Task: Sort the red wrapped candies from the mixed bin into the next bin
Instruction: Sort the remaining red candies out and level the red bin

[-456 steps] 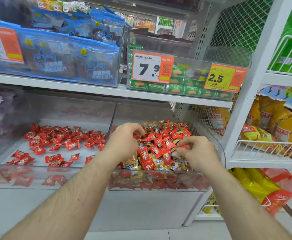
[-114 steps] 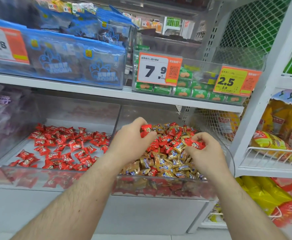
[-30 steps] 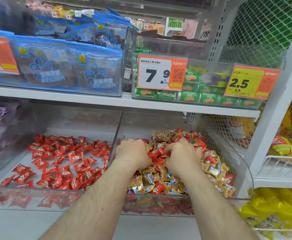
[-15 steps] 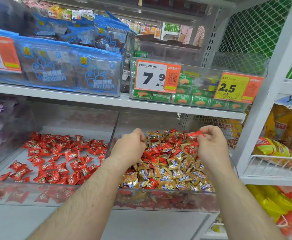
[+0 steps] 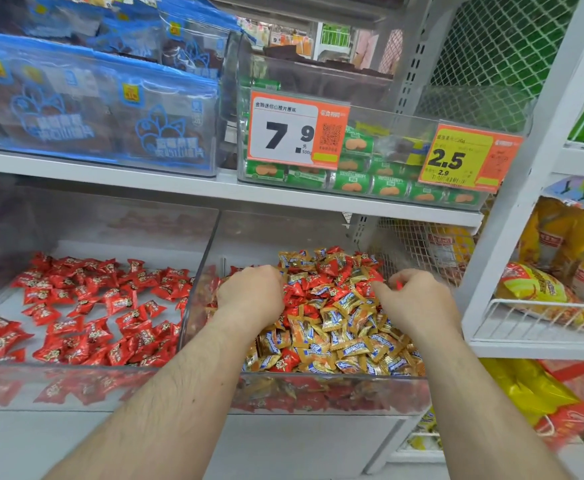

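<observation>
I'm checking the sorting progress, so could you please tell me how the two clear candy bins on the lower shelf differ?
The left bin holds only red candies in a thin, scattered layer with bare floor showing; the right bin holds a heaped mix of gold candies and red ones. Both hands are over the right bin, none over the left. Both bins are clear plastic.

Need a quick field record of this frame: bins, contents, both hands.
mixed bin: clear, right of the pair; red and gold candies piled in it
next bin: clear, left; red candies only, spread thin
left hand: in the mixed bin, fingers curled into the pile; hold unclear
right hand: over the mixed bin, red wrapper showing at its fingers
price tags: 7.9, 2.5 on the shelf above
</observation>
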A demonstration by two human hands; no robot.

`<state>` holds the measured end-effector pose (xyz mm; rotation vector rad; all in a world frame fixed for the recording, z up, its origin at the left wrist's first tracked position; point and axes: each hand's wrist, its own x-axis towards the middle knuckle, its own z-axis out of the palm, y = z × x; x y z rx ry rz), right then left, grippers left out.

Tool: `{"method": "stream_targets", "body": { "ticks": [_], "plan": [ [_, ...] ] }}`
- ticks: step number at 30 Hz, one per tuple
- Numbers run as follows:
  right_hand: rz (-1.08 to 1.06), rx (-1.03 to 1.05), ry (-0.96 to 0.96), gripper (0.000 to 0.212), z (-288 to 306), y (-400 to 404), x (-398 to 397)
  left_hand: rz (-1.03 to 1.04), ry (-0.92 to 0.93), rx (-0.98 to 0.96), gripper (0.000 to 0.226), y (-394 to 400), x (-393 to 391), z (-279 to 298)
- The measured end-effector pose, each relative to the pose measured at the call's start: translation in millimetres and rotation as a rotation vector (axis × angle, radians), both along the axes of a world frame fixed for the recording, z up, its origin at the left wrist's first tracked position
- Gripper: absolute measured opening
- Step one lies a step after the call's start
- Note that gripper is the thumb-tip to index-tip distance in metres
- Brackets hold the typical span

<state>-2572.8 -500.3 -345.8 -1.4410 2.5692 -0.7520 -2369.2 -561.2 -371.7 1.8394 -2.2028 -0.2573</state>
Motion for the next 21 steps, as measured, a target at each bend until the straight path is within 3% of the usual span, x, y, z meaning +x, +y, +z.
{"method": "stream_targets", "body": {
  "ticks": [3, 7, 10, 17, 21],
  "plan": [
    [0.013, 0.107, 0.045, 0.054, -3.6, -7.8, 0.9, -0.031, 0.086, -0.042, 0.022, -0.7, -1.3, -1.1],
    [0.007, -0.001, 0.015, 0.026, -6.1, -13.3, 5.3, -0.149, 0.342, -0.004, 0.019, 6.4, 0.6, 12.6],
    [0.040, -0.168, -0.146, 0.007, -2.1, -13.8, 10.1, -0.171, 0.532, 0.036, 0.022, 15.3, 7.2, 27.7],
    [0.157, -0.453, -0.488, 0.015, 22.1, 2.7, 50.3, -0.119, 0.896, 0.029, 0.021, 37.5, 51.8, 48.7],
    [0.382, -0.414, -0.460, 0.018, 34.9, 21.6, 102.2, -0.006, 1.186, 0.042, 0.023, 40.9, 92.9, 52.4]
  ]
}}
